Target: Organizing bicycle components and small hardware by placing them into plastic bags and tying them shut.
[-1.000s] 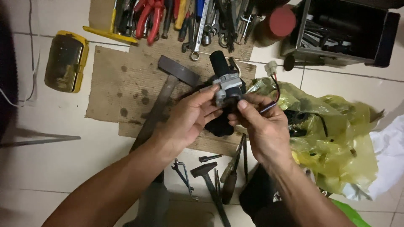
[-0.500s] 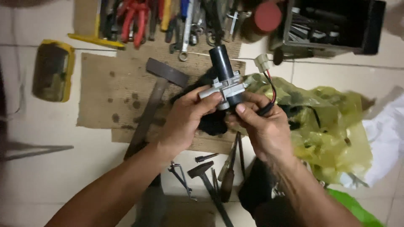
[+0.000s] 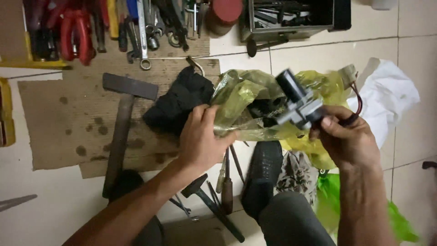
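My right hand (image 3: pixel 348 139) grips a small black cylindrical motor part with a grey bracket (image 3: pixel 298 102); red and dark wires run from it to a pale plug (image 3: pixel 349 73). It is held above a crumpled yellow plastic bag (image 3: pixel 255 102). My left hand (image 3: pixel 200 136) pinches the near edge of that bag. A black cloth (image 3: pixel 180 100) lies just left of the bag, partly under it.
A hammer (image 3: pixel 120 123) lies on stained cardboard (image 3: pixel 59 123) to the left. Pliers, wrenches and screwdrivers (image 3: pixel 114 27) fill the far edge. A dark metal toolbox (image 3: pixel 296 16) stands far right, a white cloth (image 3: pixel 391 95) beside the bag. Screwdrivers (image 3: pixel 225 177) and a small hammer (image 3: pixel 211 205) lie near my legs.
My left hand let go of the motor part and took hold of the yellow bag. My right hand carried the part to the right, over the bag.
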